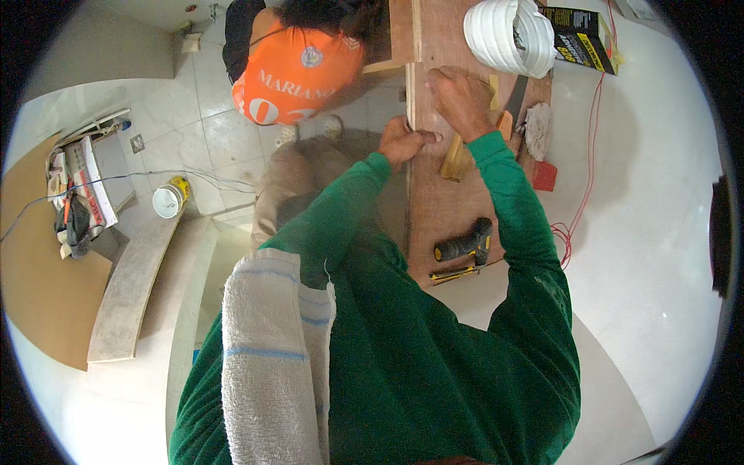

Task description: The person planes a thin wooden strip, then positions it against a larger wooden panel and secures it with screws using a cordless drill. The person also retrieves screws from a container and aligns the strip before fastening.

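Nearest to my camera is the person in the green sweater [434,372], with a white towel [263,356] with thin blue stripes lying over the left shoulder. Both green sleeves reach forward to the brown wooden tabletop [438,205]. On its near part I see a black and yellow power drill [465,242], resting on its side, and just beside it a slim yellow and black tool [455,274].

Farther along, the left hand [401,144] is at the left edge of the tabletop, its fingers partly bent and its thumb lying across the edge; whether it grips something, I cannot tell. The right hand [461,99] is curled almost into a fist above the same edge, a little farther from me; what is inside it, I cannot see. Near the right wrist lie a yellowish wooden piece [452,164], a dark flat blade [516,97], a whitish fluffy object [537,130] and a red flat piece [545,176].

Beyond the hands stands a white ribbed container [496,39], with a black and yellow package [585,39] next to it. To the far left of the hands, a co-worker in an orange shirt [306,70] bends low over the tiled floor [221,128].
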{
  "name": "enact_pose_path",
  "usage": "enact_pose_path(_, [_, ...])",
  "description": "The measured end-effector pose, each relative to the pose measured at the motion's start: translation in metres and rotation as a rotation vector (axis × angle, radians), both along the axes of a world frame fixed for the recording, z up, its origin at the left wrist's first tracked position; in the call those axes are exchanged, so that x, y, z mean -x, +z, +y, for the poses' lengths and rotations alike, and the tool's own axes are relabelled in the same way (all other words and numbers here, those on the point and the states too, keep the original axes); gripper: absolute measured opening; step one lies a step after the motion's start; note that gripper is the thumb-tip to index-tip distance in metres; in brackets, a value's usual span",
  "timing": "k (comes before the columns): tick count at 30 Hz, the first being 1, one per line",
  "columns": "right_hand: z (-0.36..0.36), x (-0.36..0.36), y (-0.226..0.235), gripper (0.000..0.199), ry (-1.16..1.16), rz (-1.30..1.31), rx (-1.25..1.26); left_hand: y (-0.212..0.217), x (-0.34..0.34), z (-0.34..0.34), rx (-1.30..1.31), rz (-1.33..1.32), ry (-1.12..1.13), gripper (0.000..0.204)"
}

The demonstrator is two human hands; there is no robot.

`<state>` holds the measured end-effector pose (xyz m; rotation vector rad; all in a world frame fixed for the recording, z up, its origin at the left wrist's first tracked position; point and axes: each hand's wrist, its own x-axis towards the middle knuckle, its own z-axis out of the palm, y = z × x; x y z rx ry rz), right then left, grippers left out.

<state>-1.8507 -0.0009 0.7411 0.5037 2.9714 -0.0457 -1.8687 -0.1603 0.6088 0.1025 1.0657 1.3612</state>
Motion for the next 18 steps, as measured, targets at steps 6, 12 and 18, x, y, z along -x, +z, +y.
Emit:
enact_pose_path(6, [-0.004, 0.011, 0.011, 0.019, 0.179, -0.051, -0.082, -0.005, 0.002, 0.001, 0.055, 0.051, -0.051, 0.052])
enact_pose_path(12, [-0.003, 0.024, 0.010, 0.016, 0.281, -0.212, -0.116, 0.019, 0.008, -0.001, 0.082, 0.093, -0.025, 0.051])
enact_pose_path(18, [-0.002, 0.030, -0.007, 0.017, 0.070, -0.252, -0.041, 0.025, 0.016, 0.001, 0.181, 0.252, -0.167, 0.044])
